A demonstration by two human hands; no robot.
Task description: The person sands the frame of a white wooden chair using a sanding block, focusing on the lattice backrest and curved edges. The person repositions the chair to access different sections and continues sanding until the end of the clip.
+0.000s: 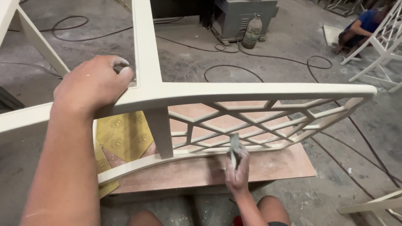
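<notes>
Gripping the chair frame (pixel 251 94) top rail w/ left hand (pixel 90 86); right hand (pixel 238 167) pinches folded sandpaper (pixel 234 146) at frame's lower lattice. Keep strokes light, frame steady on board (pixel 272 165).

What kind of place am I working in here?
Most likely a furniture finishing workshop: an unfinished cream lattice frame under the left hand, sandpaper sheets on a plywood board, and cables across the dusty concrete floor.
</notes>
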